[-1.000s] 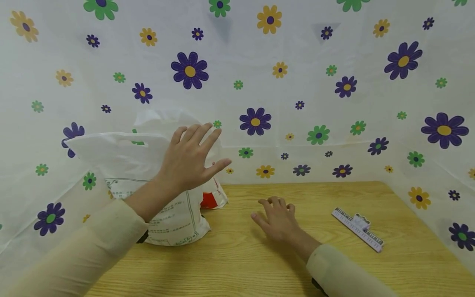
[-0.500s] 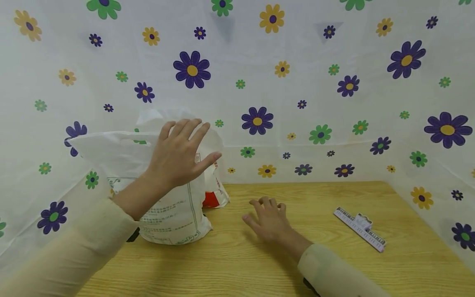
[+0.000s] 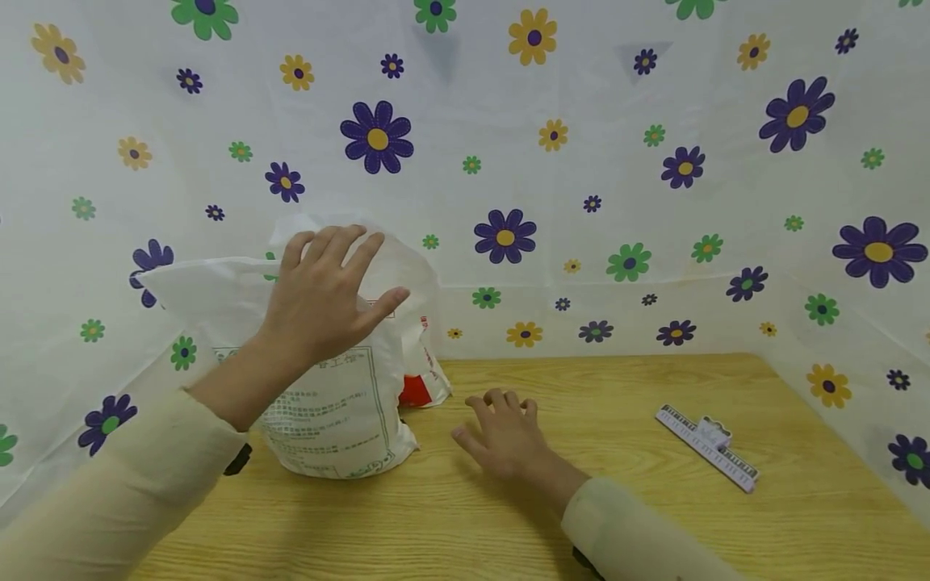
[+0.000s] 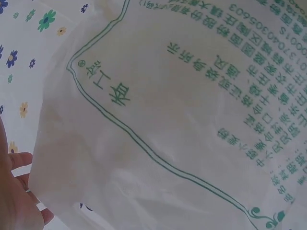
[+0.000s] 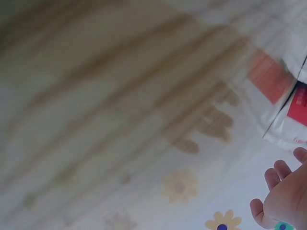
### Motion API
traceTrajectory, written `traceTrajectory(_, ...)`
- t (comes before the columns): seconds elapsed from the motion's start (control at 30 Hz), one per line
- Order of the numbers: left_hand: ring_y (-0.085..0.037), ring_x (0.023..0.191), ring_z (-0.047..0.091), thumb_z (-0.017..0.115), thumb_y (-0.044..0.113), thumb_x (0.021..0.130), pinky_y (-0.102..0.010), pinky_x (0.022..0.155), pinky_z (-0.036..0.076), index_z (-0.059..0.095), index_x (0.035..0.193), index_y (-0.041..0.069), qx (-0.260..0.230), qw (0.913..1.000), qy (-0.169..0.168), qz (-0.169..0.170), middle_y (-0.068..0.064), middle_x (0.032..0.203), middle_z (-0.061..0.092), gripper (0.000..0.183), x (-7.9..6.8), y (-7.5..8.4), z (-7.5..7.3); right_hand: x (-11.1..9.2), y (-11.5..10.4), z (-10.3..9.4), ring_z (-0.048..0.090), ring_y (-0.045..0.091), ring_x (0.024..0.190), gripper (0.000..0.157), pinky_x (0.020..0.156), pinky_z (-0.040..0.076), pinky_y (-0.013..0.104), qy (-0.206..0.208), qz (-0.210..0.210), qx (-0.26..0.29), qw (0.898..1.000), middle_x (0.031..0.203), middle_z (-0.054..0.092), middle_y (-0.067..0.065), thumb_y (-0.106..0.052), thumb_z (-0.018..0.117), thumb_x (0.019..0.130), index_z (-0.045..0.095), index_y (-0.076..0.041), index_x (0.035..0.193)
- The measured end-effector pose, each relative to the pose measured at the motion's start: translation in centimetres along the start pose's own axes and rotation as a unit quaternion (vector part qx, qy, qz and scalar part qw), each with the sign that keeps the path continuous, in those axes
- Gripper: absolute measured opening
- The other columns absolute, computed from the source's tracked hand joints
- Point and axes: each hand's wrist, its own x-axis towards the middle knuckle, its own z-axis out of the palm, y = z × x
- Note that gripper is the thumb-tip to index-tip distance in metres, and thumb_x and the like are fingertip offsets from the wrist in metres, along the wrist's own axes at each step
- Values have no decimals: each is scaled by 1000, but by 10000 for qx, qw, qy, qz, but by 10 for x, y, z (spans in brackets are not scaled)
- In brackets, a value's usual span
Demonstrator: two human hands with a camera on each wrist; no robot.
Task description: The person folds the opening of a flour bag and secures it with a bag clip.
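Observation:
A white flour bag [image 3: 334, 420] with green print stands on the left of the wooden table, its slack top with a handle slot leaning left. My left hand [image 3: 316, 294] is raised in front of the bag's upper part, fingers loosely spread and thumb out to the right. In the left wrist view the bag's printed face [image 4: 120, 143] fills most of the picture, with the hand [image 4: 17, 196] at its edge. My right hand [image 3: 504, 436], holding nothing, hovers low over the table to the right of the bag, fingers slightly bent.
Behind the flour bag stands another white bag with a red patch [image 3: 416, 390]. A long white clip with a piano-key pattern [image 3: 708, 448] lies on the table [image 3: 617, 516] at the right. Flower-printed white sheeting [image 3: 436, 105] encloses the back and sides.
Both hands have moved left, the left one further across the front of the bag, the right one closer to it. The bags and clip have stayed in place.

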Motion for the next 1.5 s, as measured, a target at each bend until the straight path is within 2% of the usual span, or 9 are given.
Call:
traceTrajectory(0.17,-38,135,42,53,61,92,-57,110,28,49,145,8,23,9999,-75,-119,-18,146,50,75,-2,-5,-4,3,-12,3,42,30,128,65,103,29,60,-163,-98,-207,9996,138,50,6,-68,33,99,48,-23,144)
traceTrajectory(0.37,-39,135,42,55,58,93,-59,110,28,47,146,8,39,9995,-97,-285,-20,146,49,74,-6,-14,-8,7,-25,6,43,27,128,64,104,30,60,-139,-166,-183,9996,138,49,5,-67,34,99,48,-23,143)
traceTrajectory(0.77,-42,133,43,57,55,92,-61,110,26,43,148,5,5,9992,-37,-408,-23,143,51,76,-16,-34,-18,16,-45,13,40,26,131,53,104,30,57,-347,-306,-247,9986,142,47,5,-51,42,103,47,-20,146)
traceTrajectory(0.97,-43,132,43,54,52,95,-61,109,25,41,147,1,-19,9988,63,-482,-25,141,51,74,-22,-48,-20,21,-53,19,44,24,124,49,100,33,54,-447,-450,-321,9975,136,50,2,-51,48,102,50,-22,141)
traceTrajectory(1.17,-44,129,44,49,49,99,-61,108,24,47,137,-3,-6,9988,107,-479,-26,137,52,65,-29,-61,-19,26,-60,24,46,22,123,41,100,34,53,-401,-643,-449,9961,130,54,0,-48,48,102,57,-21,131)
traceTrajectory(1.33,-43,126,42,42,45,103,-63,105,22,53,122,-4,-97,9991,163,-382,-25,130,52,53,-37,-74,-15,32,-67,31,49,20,115,26,98,34,51,-256,-934,-954,9907,115,58,-2,-39,49,102,63,-19,111)
traceTrajectory(1.5,-42,116,43,40,32,105,-63,100,23,55,107,0,-311,9990,270,-153,-22,116,54,36,-45,-92,-4,35,-75,34,52,18,114,18,104,35,51,-216,-1222,-1960,9727,109,63,-3,-30,52,101,65,-18,108)
